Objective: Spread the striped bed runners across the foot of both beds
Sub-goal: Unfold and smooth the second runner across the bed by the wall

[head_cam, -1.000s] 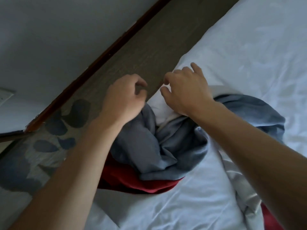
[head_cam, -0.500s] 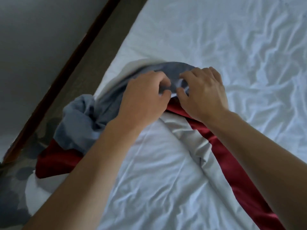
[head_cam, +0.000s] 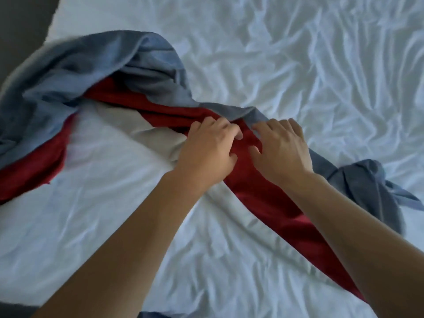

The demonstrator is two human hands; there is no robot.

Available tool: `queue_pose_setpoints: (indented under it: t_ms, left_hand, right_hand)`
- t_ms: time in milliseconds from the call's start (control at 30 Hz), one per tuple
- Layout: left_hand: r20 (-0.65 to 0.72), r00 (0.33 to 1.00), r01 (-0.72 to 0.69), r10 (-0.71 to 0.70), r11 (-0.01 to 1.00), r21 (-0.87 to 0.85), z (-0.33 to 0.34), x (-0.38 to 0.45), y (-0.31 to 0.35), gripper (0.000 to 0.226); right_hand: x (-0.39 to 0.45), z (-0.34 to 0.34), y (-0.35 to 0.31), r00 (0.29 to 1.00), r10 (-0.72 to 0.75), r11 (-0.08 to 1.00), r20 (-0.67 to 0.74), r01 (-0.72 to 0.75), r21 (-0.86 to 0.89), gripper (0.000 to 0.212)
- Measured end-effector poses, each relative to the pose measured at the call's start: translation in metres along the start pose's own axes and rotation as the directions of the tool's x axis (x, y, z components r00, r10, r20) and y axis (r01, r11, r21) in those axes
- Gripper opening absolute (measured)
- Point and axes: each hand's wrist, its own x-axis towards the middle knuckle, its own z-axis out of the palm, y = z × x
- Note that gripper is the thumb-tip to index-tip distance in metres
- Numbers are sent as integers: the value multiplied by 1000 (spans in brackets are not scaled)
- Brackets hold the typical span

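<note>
Head view: the striped bed runner [head_cam: 259, 198], in red, grey and blue bands, lies bunched and twisted across the white bed sheet [head_cam: 298, 65], trailing from ten o'clock to five o'clock. Close together at centre, the left hand [head_cam: 207, 152] curls onto its pale band while the right hand [head_cam: 281, 150] rests on the red. Likely best: untwist first, then draw the edges apart evenly toward nine and three o'clock.

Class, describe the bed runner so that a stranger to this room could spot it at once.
Start from the white bed sheet that fills the view. Across it, from left edge to lower right, trails a bunched, twisted bed runner, with both hands on its middle. Its blue-grey, red and pale grey stripes set it apart from the plain white sheet.
</note>
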Motion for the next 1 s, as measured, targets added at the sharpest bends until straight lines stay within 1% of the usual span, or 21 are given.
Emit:
queue_pose_setpoints:
  t_ms: [167,300,400,500,600,700,733,800,833,867,900,933,1000]
  left_hand:
    - [163,976,-155,143,986,64,52,-4,73,46]
    - [247,947,-233,205,969,88,84,-14,113,45]
    - [254,935,-271,247,960,65,96,-20,132,43]
    - [268,913,-326,307,945,30,102,-23,146,52]
    - [257,905,-358,339,933,28,107,-24,159,58]
    - [218,913,-363,345,930,50,114,-21,171,54]
    - [204,918,-356,339,933,51,117,-20,176,52]
    - [177,927,-345,330,937,62,124,-17,188,50]
    - [171,930,-340,324,938,68,127,-16,196,50]
    - [167,934,-331,316,941,72,132,-13,204,51]
    - [160,939,-320,305,944,76,137,-11,213,52]
    - [152,945,-306,291,948,86,142,-8,222,50]
    - [142,955,-280,262,952,125,154,1,241,42]
  right_hand:
    - [-60,12,80,986,141,990,92,-138,-43,37]
    - [-100,20,116,971,233,973,51,-232,-12,39]
    - [-117,20,126,966,258,966,-16,-257,25,38]
    - [-127,16,135,955,287,957,-77,-283,57,38]
    - [-137,11,149,942,310,951,-128,-304,63,44]
    - [-144,4,169,907,359,933,-221,-351,74,50]
    - [-148,2,178,889,396,918,-229,-388,79,52]
    - [-154,-1,200,856,487,873,-171,-480,85,53]
    - [-156,-1,210,846,521,854,-116,-516,69,49]
    - [-158,-2,218,841,538,843,-63,-536,43,39]
    - [-160,-1,226,843,538,843,-20,-537,22,26]
    - [-161,0,233,852,524,852,7,-524,10,20]
    - [-165,2,248,877,480,877,23,-480,14,19]
